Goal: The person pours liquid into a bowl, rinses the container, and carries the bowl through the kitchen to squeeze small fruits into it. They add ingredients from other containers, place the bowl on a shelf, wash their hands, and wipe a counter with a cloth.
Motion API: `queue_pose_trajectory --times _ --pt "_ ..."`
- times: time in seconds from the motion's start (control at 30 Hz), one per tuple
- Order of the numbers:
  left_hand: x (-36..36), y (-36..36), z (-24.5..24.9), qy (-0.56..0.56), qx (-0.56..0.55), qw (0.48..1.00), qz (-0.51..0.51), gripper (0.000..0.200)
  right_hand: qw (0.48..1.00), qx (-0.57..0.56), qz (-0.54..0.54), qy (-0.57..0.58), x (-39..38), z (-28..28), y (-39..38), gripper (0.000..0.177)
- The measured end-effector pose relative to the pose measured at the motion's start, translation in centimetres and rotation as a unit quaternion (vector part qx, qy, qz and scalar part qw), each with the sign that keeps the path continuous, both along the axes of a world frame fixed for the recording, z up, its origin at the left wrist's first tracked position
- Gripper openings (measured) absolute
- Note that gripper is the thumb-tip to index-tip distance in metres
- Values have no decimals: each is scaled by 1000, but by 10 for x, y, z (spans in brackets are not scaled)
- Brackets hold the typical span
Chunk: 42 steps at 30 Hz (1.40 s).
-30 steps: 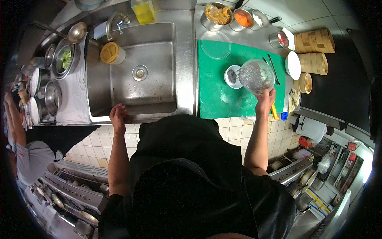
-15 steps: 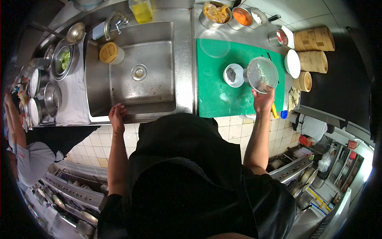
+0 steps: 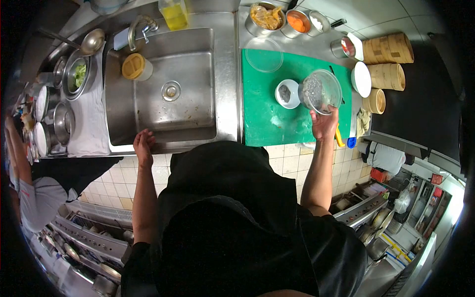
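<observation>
Clear plastic tub (image 3: pixel 321 91), tilted, clasped at its lower edge by the fingers of the right hand (image 3: pixel 324 123) above the green board (image 3: pixel 267 119); white bowl (image 3: pixel 287 94) just beside, leftward; the left hand (image 3: pixel 143 146) lies released on the sink rim (image 3: pixel 198 143), well apart.

A green board (image 3: pixel 267 121) lies on the steel counter (image 3: pixel 309 45), with a clear lid (image 3: pixel 263 54) on its far left corner. Behind it stand three metal pots (image 3: pixel 267 17) of food. To its right are a white plate (image 3: pixel 361 79) and three bamboo steamers (image 3: pixel 388 48). Farther left are a tap (image 3: pixel 141 24), an oil bottle (image 3: pixel 174 12), a ladle (image 3: pixel 95 41) and a bowl of greens (image 3: pixel 79 74) beside a white cloth (image 3: pixel 91 123).
</observation>
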<state>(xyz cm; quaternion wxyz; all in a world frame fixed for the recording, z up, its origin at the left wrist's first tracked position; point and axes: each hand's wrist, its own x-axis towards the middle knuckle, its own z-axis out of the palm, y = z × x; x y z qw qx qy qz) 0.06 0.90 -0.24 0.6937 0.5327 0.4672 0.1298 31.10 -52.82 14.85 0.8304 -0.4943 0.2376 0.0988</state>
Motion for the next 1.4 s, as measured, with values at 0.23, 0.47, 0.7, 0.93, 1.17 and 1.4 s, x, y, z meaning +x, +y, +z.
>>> queue_pose_trajectory --times 0.23,0.47,0.7,0.93,1.17,1.4 --pt "11 -8 14 -1 12 1000 -13 25 994 -112 2 0 -1 -7 -12 46" --pt "69 -48 61 -80 88 987 -107 23 993 -122 1 2 -1 -10 -20 46" --pt "154 -112 94 -147 171 929 -293 26 990 -139 0 -3 -4 -12 -20 49" --pt "245 -221 136 -242 316 810 -431 52 987 -164 0 1 -3 -7 -16 51" --pt "299 -293 128 -245 376 767 -458 74 984 -176 15 14 0 1 -18 47" --pt "315 -306 136 -240 400 766 -442 87 983 -175 51 18 4 4 -27 47"
